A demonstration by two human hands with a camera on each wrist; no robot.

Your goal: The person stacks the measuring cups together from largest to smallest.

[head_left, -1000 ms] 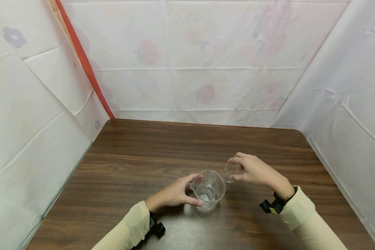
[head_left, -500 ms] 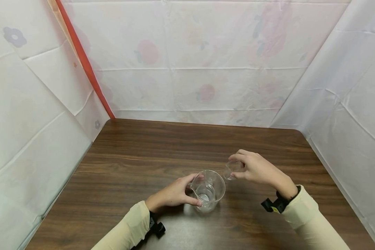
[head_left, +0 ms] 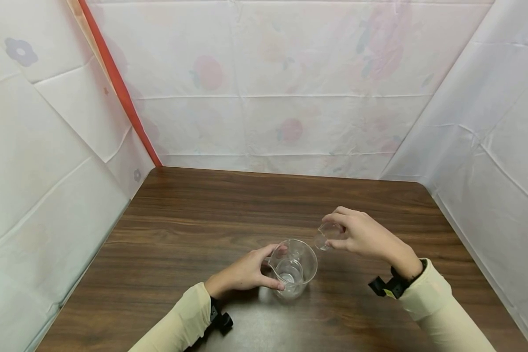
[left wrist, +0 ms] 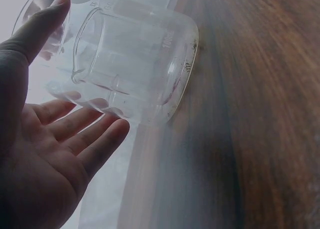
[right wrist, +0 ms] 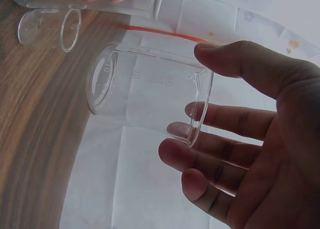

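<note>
My left hand (head_left: 246, 271) grips a large clear glass beaker (head_left: 309, 261) on the table, thumb on the near side and fingers round its left and far sides. A smaller glass beaker (left wrist: 120, 54) stands inside it in the left wrist view. To the right, my right hand (head_left: 361, 234) holds a small spouted beaker (right wrist: 145, 89) by its rim, between thumb and fingertips. This beaker is upright and raised above the table. An even smaller beaker (right wrist: 47, 29) shows beside the large one in the right wrist view.
The dark wood table (head_left: 202, 205) runs back to a white patterned sheet (head_left: 255, 127). More sheeting hangs at the left and right sides. A red strip (head_left: 123, 93) marks the left back corner. Black cameras (head_left: 384, 287) sit on both wrists.
My right hand has moved slightly up and away with the small beaker, a little farther from the large one. My left hand and the large beaker have not moved.
</note>
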